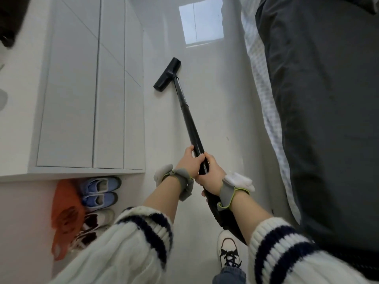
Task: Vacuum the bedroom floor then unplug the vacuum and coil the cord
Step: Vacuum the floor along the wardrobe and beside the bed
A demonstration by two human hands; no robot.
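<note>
A black vacuum wand (pixel 187 115) slants from my hands down to its flat black floor head (pixel 167 74), which rests on the pale glossy floor (pixel 221 111) close to the white cabinet. My left hand (pixel 189 160) grips the wand from the left. Just below it my right hand (pixel 210 174) is wrapped around the wand's upper end. The black hose (pixel 221 216) curves down behind my right wrist. No cord or plug is visible.
A white cabinet (pixel 82 89) with flat doors lines the left. Several shoes (pixel 100 191) and an orange cloth (pixel 65 214) lie under its open base. A bed with a dark cover (pixel 328 119) fills the right. My sneaker (pixel 228 251) stands on the floor below.
</note>
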